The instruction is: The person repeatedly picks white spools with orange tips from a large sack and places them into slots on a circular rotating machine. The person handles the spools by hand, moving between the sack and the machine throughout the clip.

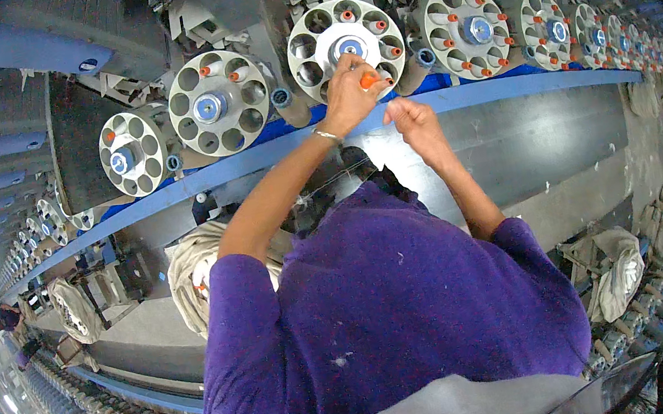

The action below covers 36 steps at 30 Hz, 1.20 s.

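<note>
My left hand (pixel 350 96), a bracelet at its wrist, reaches over the lower edge of a round white magazine (pixel 301 48) with a ring of round pockets. Its fingers are closed round an orange-ended yarn bobbin (pixel 368 81); how much yarn is on it is hidden by the hand. Several orange-tipped bobbins stand in the right-hand pockets of this magazine, while left-hand pockets look dark. Just right of and below it, my right hand (pixel 415 123) is closed, thumb against the curled fingers. Whatever it may pinch is too small to make out.
Similar magazines stand in a row, one with two bobbins (pixel 207 106) at left, a fuller one (pixel 478 30) at right. A blue rail (pixel 256 154) runs below them. Cloth-lined containers (pixel 188 269) stand behind me, left and right. Another person (pixel 8 317) is far left.
</note>
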Tool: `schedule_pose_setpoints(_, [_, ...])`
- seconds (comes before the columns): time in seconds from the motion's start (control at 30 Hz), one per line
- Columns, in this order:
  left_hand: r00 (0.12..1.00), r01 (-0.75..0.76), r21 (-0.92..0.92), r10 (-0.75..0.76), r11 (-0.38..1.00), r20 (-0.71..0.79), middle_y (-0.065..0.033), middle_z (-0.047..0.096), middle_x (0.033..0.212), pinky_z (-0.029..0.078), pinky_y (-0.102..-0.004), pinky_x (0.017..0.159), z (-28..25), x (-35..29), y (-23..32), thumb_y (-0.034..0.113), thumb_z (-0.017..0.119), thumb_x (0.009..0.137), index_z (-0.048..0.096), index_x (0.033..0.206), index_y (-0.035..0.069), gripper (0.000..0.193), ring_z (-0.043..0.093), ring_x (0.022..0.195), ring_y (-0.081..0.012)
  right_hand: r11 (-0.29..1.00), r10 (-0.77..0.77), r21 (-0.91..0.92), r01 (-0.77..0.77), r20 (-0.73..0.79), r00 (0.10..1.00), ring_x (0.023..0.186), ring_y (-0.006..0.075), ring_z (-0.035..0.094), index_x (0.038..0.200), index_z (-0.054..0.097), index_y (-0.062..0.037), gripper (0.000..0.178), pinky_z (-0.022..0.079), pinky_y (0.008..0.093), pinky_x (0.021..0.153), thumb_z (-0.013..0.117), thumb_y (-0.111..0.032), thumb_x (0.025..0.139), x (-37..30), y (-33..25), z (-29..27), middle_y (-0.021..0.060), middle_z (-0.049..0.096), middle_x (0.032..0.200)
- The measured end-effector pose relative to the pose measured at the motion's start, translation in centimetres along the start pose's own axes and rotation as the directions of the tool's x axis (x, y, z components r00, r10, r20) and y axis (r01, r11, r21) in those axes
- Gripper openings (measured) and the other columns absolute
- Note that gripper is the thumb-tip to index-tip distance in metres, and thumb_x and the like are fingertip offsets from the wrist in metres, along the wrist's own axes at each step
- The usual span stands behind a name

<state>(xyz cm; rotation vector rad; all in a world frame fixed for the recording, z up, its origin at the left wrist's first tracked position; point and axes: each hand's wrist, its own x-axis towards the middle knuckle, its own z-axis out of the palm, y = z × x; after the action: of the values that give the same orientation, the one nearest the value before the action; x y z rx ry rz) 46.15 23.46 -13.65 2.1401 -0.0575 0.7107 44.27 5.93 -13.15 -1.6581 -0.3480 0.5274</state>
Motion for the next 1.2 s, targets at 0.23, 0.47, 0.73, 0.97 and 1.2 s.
schedule_pose_setpoints(0.23, [0.712,0.605,-0.706,-0.646,0.367,0.274,-0.0015,0.050,0.074,0.040,-0.0260,0.040,-9.0,8.4,0.3,0.034,0.063,0.088,0.057,0.088,0.005,0.030,0.044,0.046,-0.0104,0.661,-0.450,-0.750,0.015,-0.381,0.808,0.069,0.0188,0.065,0.090,0.063,-0.0026,0.019,0.050,0.0347,0.059,0.052,-0.017,0.094,4.8,-5.4,-9.1,0.0084,0.065,0.076])
schedule_pose_setpoints(0.47, [0.639,0.664,-0.745,-0.567,0.065,0.520,-0.0073,0.056,0.082,0.040,-0.0249,0.046,-10.9,11.0,-0.2,0.038,0.053,0.094,0.059,0.097,-0.001,0.039,0.047,0.058,-0.0117,0.932,-0.134,0.351,-0.087,0.558,0.819,0.066,0.0089,0.046,0.121,0.055,-0.0027,0.037,0.042,0.0236,0.062,0.054,-0.027,0.094,4.5,-3.4,2.0,-0.0015,0.051,0.076])
schedule_pose_setpoints(0.73, [0.743,0.508,-0.860,-0.481,-0.046,0.465,-0.0107,0.060,0.090,0.044,-0.0262,0.057,-15.5,8.9,-0.4,0.036,0.045,0.097,0.058,0.106,-0.001,0.040,0.047,0.064,-0.0143,0.446,-0.061,0.864,-0.235,0.291,0.955,0.052,0.0057,0.035,0.080,0.055,-0.0091,0.019,0.028,0.0202,0.048,0.055,-0.023,0.093,1.0,0.6,-5.0,-0.0046,0.045,0.064])
schedule_pose_setpoints(0.97, [0.750,0.456,-0.888,-0.565,0.065,0.344,-0.0082,0.063,0.087,0.047,-0.0305,0.061,-9.8,7.3,3.8,0.046,0.038,0.098,0.057,0.114,0.001,0.051,0.051,0.063,-0.0157,0.983,-0.161,0.100,0.154,0.067,0.985,0.085,0.0129,0.060,0.120,0.058,-0.0036,0.032,0.049,0.0278,0.077,0.060,-0.014,0.089,4.1,-6.0,0.3,0.0066,0.064,0.104])
schedule_pose_setpoints(1.2, [0.759,0.360,-0.933,-0.589,0.027,0.276,0.0079,0.030,0.043,0.023,-0.0222,0.037,-15.4,10.4,4.0,0.032,0.061,0.090,0.057,0.071,0.009,0.030,0.025,0.034,-0.0057,0.982,-0.084,-0.141,0.125,0.270,0.959,0.051,0.0112,0.052,0.109,0.057,0.0002,0.039,0.042,0.0287,0.048,0.061,-0.033,0.089,2.6,-10.4,2.9,0.0058,0.059,0.068])
